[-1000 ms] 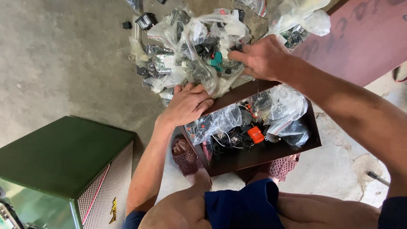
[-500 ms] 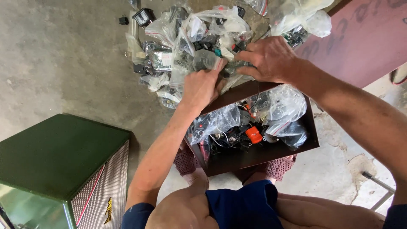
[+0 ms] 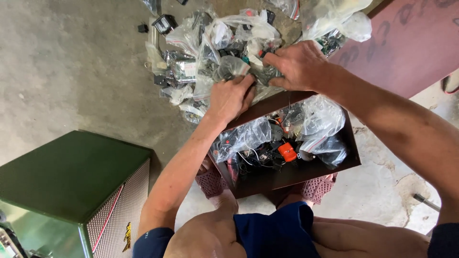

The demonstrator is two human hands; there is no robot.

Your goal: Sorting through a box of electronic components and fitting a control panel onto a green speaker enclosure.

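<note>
A heap of clear plastic bags (image 3: 210,52) holding small dark electronic parts lies on the concrete floor ahead of me. My left hand (image 3: 230,98) rests palm down on the near edge of the heap, fingertips touching a small bag (image 3: 229,67). My right hand (image 3: 296,64) presses on bags just to its right, fingers curled over a dark part. Below both hands stands a dark brown box (image 3: 287,177) with more bags, wires and an orange part (image 3: 288,152) inside.
A green speaker cabinet (image 3: 71,181) with a mesh front stands at lower left. A reddish-brown board (image 3: 406,43) lies at upper right. My knees and blue shorts (image 3: 277,234) fill the bottom, with pink sandals under the box. Loose black parts (image 3: 165,23) lie beyond the heap.
My left hand has moved from the box's edge up onto the heap of bags, beside my right hand. The right hand has stayed on the heap, shifting slightly.
</note>
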